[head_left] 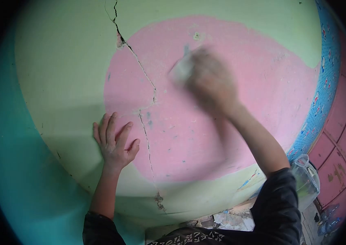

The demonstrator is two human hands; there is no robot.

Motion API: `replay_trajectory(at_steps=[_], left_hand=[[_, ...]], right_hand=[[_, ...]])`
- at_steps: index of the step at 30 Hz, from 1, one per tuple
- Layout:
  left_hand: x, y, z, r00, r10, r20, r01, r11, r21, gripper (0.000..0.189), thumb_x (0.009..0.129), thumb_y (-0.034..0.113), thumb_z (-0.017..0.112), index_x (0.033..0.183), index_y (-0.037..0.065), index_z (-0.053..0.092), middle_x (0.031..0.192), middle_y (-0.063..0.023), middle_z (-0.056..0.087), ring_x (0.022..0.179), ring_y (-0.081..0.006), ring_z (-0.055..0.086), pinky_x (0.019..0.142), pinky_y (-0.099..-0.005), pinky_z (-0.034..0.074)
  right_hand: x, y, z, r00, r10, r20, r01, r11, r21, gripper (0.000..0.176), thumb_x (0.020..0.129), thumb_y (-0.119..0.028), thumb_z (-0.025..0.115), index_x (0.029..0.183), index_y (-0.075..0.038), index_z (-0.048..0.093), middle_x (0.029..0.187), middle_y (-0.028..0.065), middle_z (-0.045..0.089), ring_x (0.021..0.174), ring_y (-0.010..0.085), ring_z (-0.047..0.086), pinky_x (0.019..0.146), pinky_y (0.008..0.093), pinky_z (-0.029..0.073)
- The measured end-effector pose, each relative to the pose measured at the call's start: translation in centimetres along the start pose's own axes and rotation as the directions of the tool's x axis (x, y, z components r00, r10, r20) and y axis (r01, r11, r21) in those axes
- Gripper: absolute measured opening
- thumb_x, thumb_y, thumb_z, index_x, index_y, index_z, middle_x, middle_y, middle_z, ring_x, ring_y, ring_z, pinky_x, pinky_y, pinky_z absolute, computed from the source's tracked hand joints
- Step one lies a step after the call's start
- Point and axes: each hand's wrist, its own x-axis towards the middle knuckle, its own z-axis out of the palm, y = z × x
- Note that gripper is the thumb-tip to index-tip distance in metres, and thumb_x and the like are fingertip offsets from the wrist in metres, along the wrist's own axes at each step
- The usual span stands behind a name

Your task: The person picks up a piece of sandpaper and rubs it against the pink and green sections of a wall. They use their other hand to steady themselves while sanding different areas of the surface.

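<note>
My left hand point(115, 143) rests against the painted wall point(189, 139) with its fingers spread, left of a long crack point(137, 61), and it holds nothing. Over the upper middle of a pink painted shape, my right hand point(211, 79) is smeared by motion. Its fingers are closed on a pale whitish piece point(182, 69), which looks held to the wall surface; whether it is cloth, paper or something else I cannot make out. Near it are a chipped spot point(196, 36) and small grey-blue marks on the pink paint.
A blue patterned strip point(319, 92) borders the wall at right, beside a pink tiled surface point(340, 143). A clear plastic container point(306, 179) stands low at right. Rubble and pale scraps point(234, 219) lie at the wall's foot. Teal paint point(30, 171) covers the left side.
</note>
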Motion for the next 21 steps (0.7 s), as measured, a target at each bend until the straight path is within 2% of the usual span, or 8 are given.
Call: replay_trajectory(at_steps=[1, 4, 8, 11, 14, 15, 19, 21], left_hand=[[0.1, 0.0, 0.0, 1.0, 0.007, 0.002, -0.007, 1.0, 0.0, 0.054, 0.086, 0.035, 0.075, 0.136, 0.015, 0.065, 0.159, -0.0206, 0.046, 0.15, -0.0445, 0.04, 0.122, -0.0697, 0.02], [0.5, -0.1, -0.2, 1.0, 0.013, 0.012, -0.013, 1.0, -0.002, 0.055, 0.084, 0.034, 0.077, 0.134, 0.016, 0.066, 0.159, -0.0198, 0.046, 0.15, -0.0435, 0.041, 0.122, -0.0699, 0.02], [0.2, 0.0, -0.8, 0.999, 0.004, 0.038, -0.004, 1.0, -0.009, 0.055, 0.083, 0.033, 0.078, 0.134, 0.016, 0.067, 0.159, -0.0187, 0.046, 0.149, -0.0428, 0.041, 0.122, -0.0697, 0.021], [0.0, -0.1, -0.8, 0.999, 0.009, 0.054, -0.009, 1.0, -0.006, 0.056, 0.082, 0.032, 0.079, 0.134, 0.016, 0.066, 0.159, -0.0181, 0.046, 0.15, -0.0423, 0.041, 0.122, -0.0695, 0.021], [0.1, 0.1, -0.7, 0.999, -0.008, 0.047, 0.008, 1.0, -0.006, 0.055, 0.082, 0.032, 0.078, 0.134, 0.016, 0.066, 0.159, -0.0184, 0.046, 0.15, -0.0427, 0.04, 0.122, -0.0693, 0.02], [-0.1, 0.5, -0.6, 0.999, -0.027, 0.036, 0.028, 0.999, -0.018, 0.055, 0.083, 0.032, 0.077, 0.134, 0.016, 0.066, 0.16, -0.0187, 0.046, 0.15, -0.0432, 0.039, 0.122, -0.0693, 0.02], [0.1, 2.3, -0.1, 0.994, -0.107, 0.008, 0.108, 0.994, -0.031, 0.052, 0.086, 0.032, 0.075, 0.135, 0.015, 0.066, 0.16, -0.0205, 0.044, 0.151, -0.0454, 0.038, 0.123, -0.069, 0.019], [-0.2, 3.2, 0.2, 0.99, -0.139, 0.007, 0.139, 0.99, -0.037, 0.052, 0.088, 0.033, 0.074, 0.136, 0.014, 0.066, 0.161, -0.0216, 0.043, 0.151, -0.0462, 0.037, 0.123, -0.0689, 0.018]], right_hand=[[-1.0, -1.8, 1.4, 0.965, -0.262, 0.004, 0.249, 0.922, 0.297, 0.015, 0.088, -0.017, 0.071, 0.102, -0.014, 0.066, 0.132, 0.0084, 0.068, 0.131, 0.0302, 0.062, 0.112, 0.0498, 0.052], [0.2, 0.2, 1.3, 0.951, -0.309, -0.009, 0.303, 0.924, 0.232, 0.011, 0.09, -0.009, 0.07, 0.099, -0.011, 0.065, 0.134, 0.0127, 0.068, 0.128, 0.0324, 0.065, 0.106, 0.0483, 0.056], [4.7, 0.1, -0.7, 0.974, 0.222, 0.051, -0.226, 0.971, 0.083, 0.015, 0.086, -0.005, 0.071, 0.1, -0.009, 0.067, 0.119, 0.0136, 0.07, 0.13, 0.0359, 0.062, 0.105, 0.0464, 0.055], [3.5, -2.7, 1.2, 0.863, -0.494, -0.107, 0.502, 0.814, 0.293, 0.02, 0.086, -0.017, 0.071, 0.106, -0.014, 0.069, 0.117, 0.0105, 0.071, 0.12, 0.0303, 0.067, 0.099, 0.0461, 0.056], [5.3, 1.1, 0.5, 0.996, 0.069, -0.064, -0.053, 0.974, 0.222, 0.012, 0.087, -0.013, 0.069, 0.099, -0.014, 0.066, 0.12, 0.008, 0.071, 0.121, 0.0267, 0.066, 0.102, 0.045, 0.056], [5.3, 0.7, 0.0, 0.852, 0.502, -0.149, -0.405, 0.812, 0.42, 0.014, 0.085, -0.01, 0.07, 0.098, -0.014, 0.064, 0.122, 0.0074, 0.071, 0.126, 0.0263, 0.065, 0.108, 0.0461, 0.054], [1.2, -3.7, 0.4, 0.923, -0.375, -0.081, 0.382, 0.876, 0.295, 0.023, 0.079, -0.009, 0.072, 0.1, -0.008, 0.063, 0.119, 0.0125, 0.071, 0.12, 0.0345, 0.067, 0.108, 0.0494, 0.052], [-0.1, -1.7, -0.3, 0.993, -0.119, -0.013, 0.119, 0.96, 0.252, 0.023, 0.079, -0.007, 0.072, 0.1, -0.008, 0.063, 0.12, 0.013, 0.072, 0.119, 0.0352, 0.068, 0.109, 0.0504, 0.052]])
